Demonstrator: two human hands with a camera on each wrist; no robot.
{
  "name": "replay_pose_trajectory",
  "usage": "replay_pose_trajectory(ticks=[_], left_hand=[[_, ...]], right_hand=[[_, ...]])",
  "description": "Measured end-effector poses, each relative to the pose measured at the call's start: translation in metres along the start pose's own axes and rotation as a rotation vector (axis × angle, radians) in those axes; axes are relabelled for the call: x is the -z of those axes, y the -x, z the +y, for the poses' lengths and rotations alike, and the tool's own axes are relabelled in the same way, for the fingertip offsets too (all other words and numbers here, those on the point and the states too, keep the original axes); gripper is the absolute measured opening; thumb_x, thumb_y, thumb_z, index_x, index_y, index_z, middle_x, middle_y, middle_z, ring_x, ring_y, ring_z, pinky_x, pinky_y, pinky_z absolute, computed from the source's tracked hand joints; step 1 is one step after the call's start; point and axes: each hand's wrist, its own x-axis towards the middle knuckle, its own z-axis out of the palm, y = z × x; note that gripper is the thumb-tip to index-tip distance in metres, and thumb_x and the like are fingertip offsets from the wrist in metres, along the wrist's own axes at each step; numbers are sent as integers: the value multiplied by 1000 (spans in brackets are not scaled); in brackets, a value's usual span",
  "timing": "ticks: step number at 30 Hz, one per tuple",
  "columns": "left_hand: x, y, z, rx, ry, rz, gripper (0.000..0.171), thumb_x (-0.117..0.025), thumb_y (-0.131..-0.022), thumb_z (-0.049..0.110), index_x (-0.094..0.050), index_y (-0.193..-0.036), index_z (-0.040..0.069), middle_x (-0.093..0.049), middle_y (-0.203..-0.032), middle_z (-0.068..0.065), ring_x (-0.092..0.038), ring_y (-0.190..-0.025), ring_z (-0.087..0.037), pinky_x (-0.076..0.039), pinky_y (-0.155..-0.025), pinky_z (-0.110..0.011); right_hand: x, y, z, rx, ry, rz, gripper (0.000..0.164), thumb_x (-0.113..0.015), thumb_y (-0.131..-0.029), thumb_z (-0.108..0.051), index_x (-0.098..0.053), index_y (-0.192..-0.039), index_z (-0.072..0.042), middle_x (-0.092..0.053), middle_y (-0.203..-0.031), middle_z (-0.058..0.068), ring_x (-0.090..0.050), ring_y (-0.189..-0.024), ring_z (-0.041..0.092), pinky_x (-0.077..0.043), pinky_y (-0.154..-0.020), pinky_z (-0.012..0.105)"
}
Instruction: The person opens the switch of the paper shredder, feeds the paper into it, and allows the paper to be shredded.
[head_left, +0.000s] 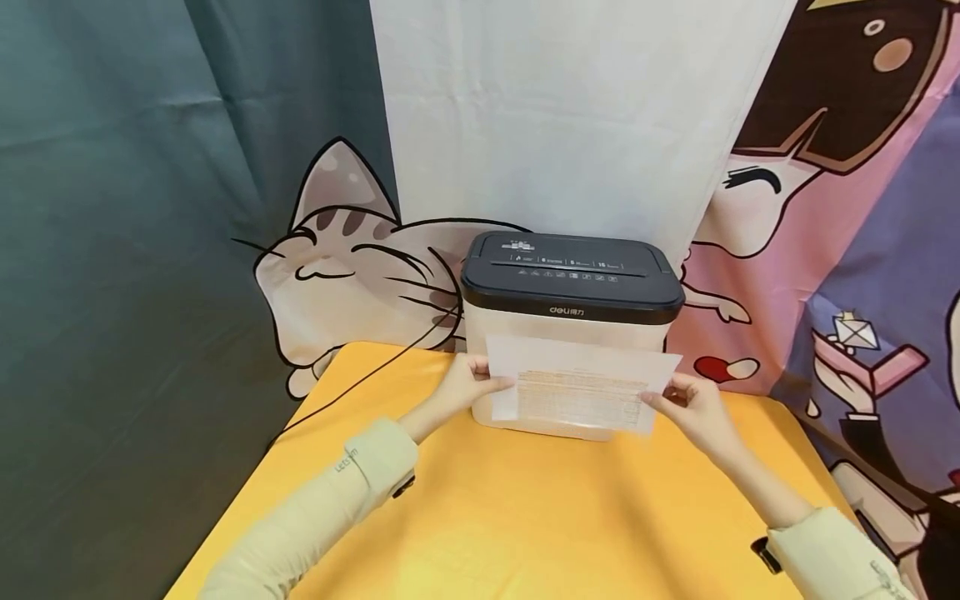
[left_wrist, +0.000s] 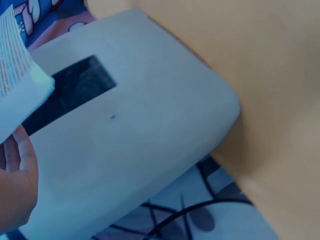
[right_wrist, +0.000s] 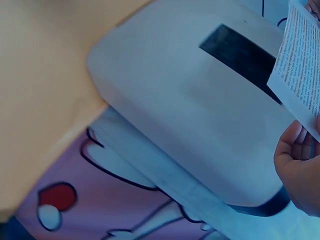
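A sheet of printed paper (head_left: 581, 379) is stretched between both hands in front of the shredder. My left hand (head_left: 474, 382) pinches its left edge, thumb on the near face. At the right edge my right hand (head_left: 692, 408) pinches it the same way. Behind the paper stands the shredder (head_left: 570, 287), white below with a dark lid and a long slot on top. In the left wrist view, the paper (left_wrist: 20, 85) overlaps the dark window (left_wrist: 75, 90) in the shredder's white body. The right wrist view shows the printed lines on the paper (right_wrist: 302, 65) up close.
The shredder stands at the back of a yellow table (head_left: 510, 517). A black cable (head_left: 352, 387) runs from behind it over the table's left edge. Close behind hangs a cartoon-printed curtain (head_left: 585, 108), with a cat figure (head_left: 337, 275) left of the shredder.
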Motion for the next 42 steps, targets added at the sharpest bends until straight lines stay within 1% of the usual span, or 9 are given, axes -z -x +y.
replay_pose_trajectory(ticks=[5,8,12,18,25,29,34,39,42], left_hand=[[13,-9,16,-34,-15,15,22,-70,-81,0,-67,-99,-13,-68,-100,-26,-68,-82,-9,-56,-78,-30],[19,-14,27,-52,-37,2,22,-70,-81,1,-67,-99,-12,-68,-102,-25,-66,-80,-5,-56,-77,-27],[27,-23,46,-77,-74,19,21,-71,-81,2,-69,-98,-10,-69,-100,-25,-64,-75,-2,-55,-74,-24],[36,-39,72,-78,-134,85,19,-74,-80,8,-71,-94,-5,-72,-93,-18,-65,-72,-5,-54,-69,-24],[51,-61,103,-151,-218,75,16,-73,-81,13,-70,-81,-2,-70,-75,-6,-58,-71,-8,-49,-70,-26],[58,-77,121,-188,-254,75,14,-73,-82,13,-72,-82,-1,-72,-77,-7,-61,-75,-9,-50,-81,-28],[66,-93,139,-227,-282,114,36,-73,-82,14,-52,-55,3,-45,-50,1,-35,-54,-12,-40,-67,-25],[70,-104,148,-253,-322,151,54,-73,-82,16,-29,-51,11,-19,-52,4,-17,-53,-13,-25,-59,-25],[70,-110,148,-255,-362,175,55,-73,-83,15,-27,-51,11,-17,-54,4,-15,-53,-12,-23,-57,-25]], right_hand=[[8,-18,-13,44,57,4,12,-70,-80,3,-69,-91,7,-70,-76,3,-56,-60,-2,-44,-54,12],[14,-26,-20,56,96,11,6,-71,-80,2,-66,-82,4,-63,-66,5,-46,-53,0,-37,-48,16],[23,-39,-31,66,126,23,9,-70,-81,-1,-63,-75,1,-56,-60,-5,-44,-52,0,-37,-47,18],[36,-58,-47,133,113,56,10,-69,-79,6,-69,-89,7,-61,-74,-23,-52,-60,-6,-43,-55,10],[48,-80,-58,213,223,104,15,-66,-81,7,-69,-95,8,-69,-87,25,-51,-69,-21,-42,-61,2],[56,-97,-66,244,266,141,11,-67,-81,6,-69,-92,9,-68,-86,28,-47,-70,-26,-39,-60,1],[65,-118,-75,273,323,170,14,-68,-81,6,-69,-94,9,-69,-89,27,-43,-69,-26,-36,-59,0],[70,-137,-79,269,365,184,11,-69,-82,2,-70,-91,7,-69,-86,25,-42,-64,-26,-34,-57,2],[70,-145,-78,254,389,183,9,-69,-82,0,-70,-87,8,-69,-84,26,-39,-63,-27,-33,-58,2]])
